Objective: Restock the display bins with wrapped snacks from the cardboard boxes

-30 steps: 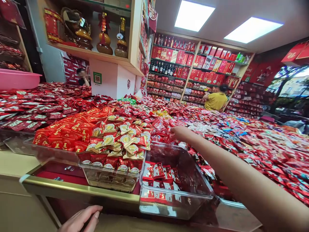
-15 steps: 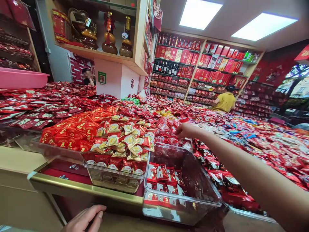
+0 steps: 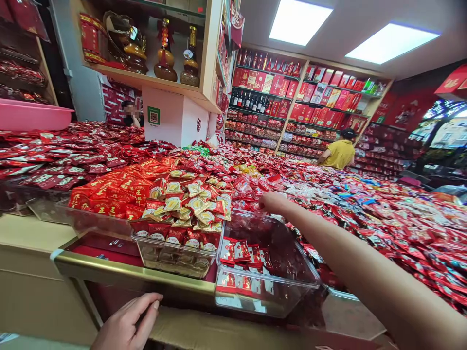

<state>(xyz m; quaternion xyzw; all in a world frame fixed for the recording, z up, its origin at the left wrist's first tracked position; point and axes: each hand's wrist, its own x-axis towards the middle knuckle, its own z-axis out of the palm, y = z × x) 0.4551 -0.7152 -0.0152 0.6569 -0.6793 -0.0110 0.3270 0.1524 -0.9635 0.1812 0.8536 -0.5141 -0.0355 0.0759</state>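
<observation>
My right hand reaches across the clear plastic bin to the far heap of red packets. Its fingers curl down there, and whatever they grip is hidden. Inside the bin lie several small red-and-white packets, grouped at the left side. My left hand is low at the front, above a cardboard box; its thumb and forefinger are bent with a gap between them, and I see nothing held. Left of the bin rises a pile of durian candy packets in another clear bin.
Red-orange packets are piled to the left. A gold-edged counter runs along the front. A shelf cabinet with bottles overhangs the heap. A person in a yellow shirt stands at the far right, and another is partly visible behind the counter.
The camera view has shifted slightly, so the bins appear higher. My right hand has moved a little left over the heap, fingers curled lower. My left hand shows more fully.
</observation>
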